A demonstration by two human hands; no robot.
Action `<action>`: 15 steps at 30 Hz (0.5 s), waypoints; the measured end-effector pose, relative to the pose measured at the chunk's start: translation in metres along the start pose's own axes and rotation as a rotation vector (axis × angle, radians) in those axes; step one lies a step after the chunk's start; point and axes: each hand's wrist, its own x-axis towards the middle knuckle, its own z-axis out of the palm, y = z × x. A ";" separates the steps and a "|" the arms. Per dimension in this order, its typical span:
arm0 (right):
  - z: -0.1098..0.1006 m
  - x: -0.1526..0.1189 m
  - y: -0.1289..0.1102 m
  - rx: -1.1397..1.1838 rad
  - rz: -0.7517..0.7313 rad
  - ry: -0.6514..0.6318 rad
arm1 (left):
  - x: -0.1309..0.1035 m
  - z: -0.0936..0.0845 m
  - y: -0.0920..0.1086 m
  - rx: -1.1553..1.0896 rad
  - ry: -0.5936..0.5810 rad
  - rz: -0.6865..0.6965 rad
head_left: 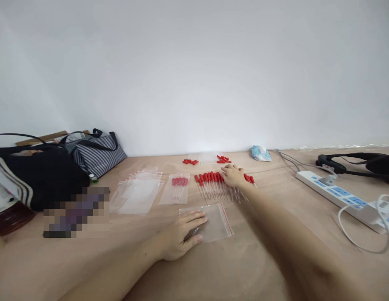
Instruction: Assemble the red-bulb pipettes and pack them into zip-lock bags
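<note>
Flat on the table, a clear zip bag (214, 225) with a red seal strip lies with its opening to the right. My left hand (181, 234) rests on the bag's left part, fingers stretched out and thumb apart. Beyond it lies a row of droppers (213, 184) with red rubber bulbs and thin clear tubes pointing toward me. Over the right part of this row is my right hand (233, 175), its fingers bent down at the bulbs. Its fingertips are hidden, so a grip cannot be made out. Left of the row, a bag (174, 194) holds several droppers.
Clear bags (139, 192) lie stacked at the left. More red-bulbed droppers (224, 159) lie near the wall, beside a blue-white packet (261, 153). A power strip (338, 196) with cables and black headgear (357, 163) occupy the right; a striped bag (100, 152) stands left.
</note>
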 end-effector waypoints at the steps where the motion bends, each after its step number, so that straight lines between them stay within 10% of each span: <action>1: 0.003 0.003 -0.001 0.015 0.003 -0.012 | 0.000 0.001 -0.001 -0.004 0.003 -0.001; 15: -0.030 -0.020 0.028 0.820 0.016 0.040 | 0.000 0.005 -0.007 0.012 -0.001 0.006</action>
